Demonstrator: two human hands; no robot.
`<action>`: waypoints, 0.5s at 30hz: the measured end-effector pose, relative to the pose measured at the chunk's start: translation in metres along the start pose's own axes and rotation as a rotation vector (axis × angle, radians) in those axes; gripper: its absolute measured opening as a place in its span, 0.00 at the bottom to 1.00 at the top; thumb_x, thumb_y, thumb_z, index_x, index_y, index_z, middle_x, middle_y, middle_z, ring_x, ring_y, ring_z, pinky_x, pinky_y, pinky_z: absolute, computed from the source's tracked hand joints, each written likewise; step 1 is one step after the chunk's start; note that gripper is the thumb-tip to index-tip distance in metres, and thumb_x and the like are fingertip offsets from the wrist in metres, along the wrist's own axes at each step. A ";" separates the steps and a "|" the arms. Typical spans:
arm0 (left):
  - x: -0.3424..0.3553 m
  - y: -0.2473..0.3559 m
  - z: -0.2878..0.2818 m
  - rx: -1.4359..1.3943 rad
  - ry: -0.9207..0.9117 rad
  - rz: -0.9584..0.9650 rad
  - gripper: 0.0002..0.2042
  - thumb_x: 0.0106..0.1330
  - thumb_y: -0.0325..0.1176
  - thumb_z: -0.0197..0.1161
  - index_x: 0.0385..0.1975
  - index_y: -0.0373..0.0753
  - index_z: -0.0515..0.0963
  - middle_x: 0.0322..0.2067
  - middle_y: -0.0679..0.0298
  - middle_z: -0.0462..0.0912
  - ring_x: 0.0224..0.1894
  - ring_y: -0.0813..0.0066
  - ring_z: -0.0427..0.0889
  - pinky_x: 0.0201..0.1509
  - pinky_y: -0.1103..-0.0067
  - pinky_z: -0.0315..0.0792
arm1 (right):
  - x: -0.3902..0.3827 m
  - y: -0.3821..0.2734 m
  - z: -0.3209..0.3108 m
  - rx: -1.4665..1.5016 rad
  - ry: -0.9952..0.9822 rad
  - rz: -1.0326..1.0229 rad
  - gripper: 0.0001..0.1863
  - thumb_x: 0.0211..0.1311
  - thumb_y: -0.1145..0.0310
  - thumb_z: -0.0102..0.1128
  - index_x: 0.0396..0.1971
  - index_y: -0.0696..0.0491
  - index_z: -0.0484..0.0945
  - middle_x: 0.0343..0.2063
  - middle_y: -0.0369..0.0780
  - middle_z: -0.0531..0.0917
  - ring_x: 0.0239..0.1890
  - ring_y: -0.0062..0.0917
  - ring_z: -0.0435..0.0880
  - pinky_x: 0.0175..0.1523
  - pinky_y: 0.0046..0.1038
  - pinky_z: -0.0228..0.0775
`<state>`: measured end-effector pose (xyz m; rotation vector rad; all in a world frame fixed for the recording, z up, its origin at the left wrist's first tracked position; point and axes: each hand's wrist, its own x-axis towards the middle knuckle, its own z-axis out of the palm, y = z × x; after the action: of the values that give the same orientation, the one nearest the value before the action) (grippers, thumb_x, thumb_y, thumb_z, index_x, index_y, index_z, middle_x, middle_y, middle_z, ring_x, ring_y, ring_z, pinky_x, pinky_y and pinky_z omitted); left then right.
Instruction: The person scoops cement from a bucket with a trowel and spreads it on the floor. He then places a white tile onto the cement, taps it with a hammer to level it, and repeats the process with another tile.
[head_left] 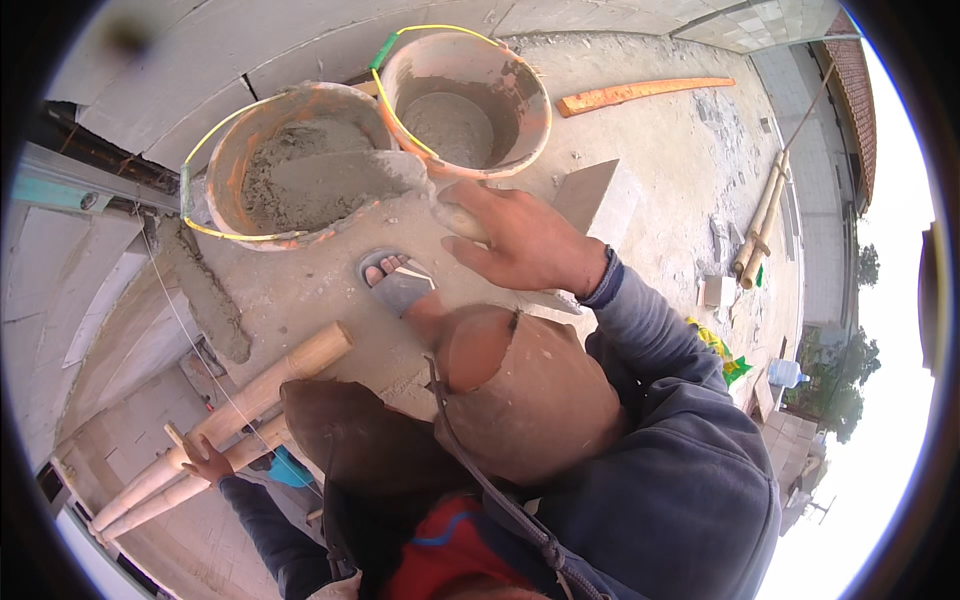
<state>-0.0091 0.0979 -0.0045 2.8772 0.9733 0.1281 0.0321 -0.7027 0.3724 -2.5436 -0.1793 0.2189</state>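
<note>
My right hand (525,238) is closed round the handle of a trowel (375,176). The mortar-coated blade reaches left over the rim of an orange bucket (222,190) holding grey mortar. Right behind it stands a second orange bucket (530,115), with wet grey mix low inside. Both have yellow handles with green grips. At the lower left, my left hand (207,462) is closed on a short wooden crosspiece (178,438) at two bamboo poles (290,365). Part of its grip is hidden.
A pale block (600,200) lies beside my right wrist. Beyond are an orange plank (645,94) and more bamboo poles (765,220). A taut string (180,315) crosses at left, near a mortar-topped block edge (210,290). My sandalled foot (400,280) is between the buckets and my knee.
</note>
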 end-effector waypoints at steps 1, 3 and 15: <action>0.013 -0.001 -0.014 -0.122 0.097 0.043 0.38 0.74 0.72 0.60 0.80 0.63 0.70 0.85 0.53 0.58 0.86 0.44 0.54 0.80 0.31 0.50 | -0.017 0.006 -0.016 -0.026 0.136 0.014 0.27 0.76 0.59 0.65 0.66 0.58 0.70 0.37 0.56 0.88 0.42 0.56 0.90 0.50 0.55 0.79; -0.017 0.071 -0.051 -0.212 0.147 0.134 0.31 0.78 0.62 0.64 0.75 0.53 0.77 0.81 0.47 0.65 0.83 0.42 0.61 0.80 0.39 0.59 | -0.049 0.022 -0.042 -0.015 0.344 0.121 0.28 0.76 0.59 0.66 0.66 0.59 0.71 0.38 0.57 0.89 0.41 0.55 0.90 0.48 0.54 0.80; -0.291 0.452 -0.207 -0.710 -0.667 1.177 0.20 0.74 0.35 0.72 0.60 0.32 0.82 0.62 0.45 0.84 0.65 0.44 0.83 0.71 0.59 0.75 | -0.099 0.172 -0.037 0.094 0.650 0.568 0.21 0.68 0.61 0.74 0.53 0.57 0.79 0.43 0.56 0.89 0.46 0.53 0.90 0.52 0.47 0.81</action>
<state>0.0086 -0.4226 0.2424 2.1347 -0.7577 -0.3146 -0.0438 -0.8821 0.3180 -2.3724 0.7824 -0.3802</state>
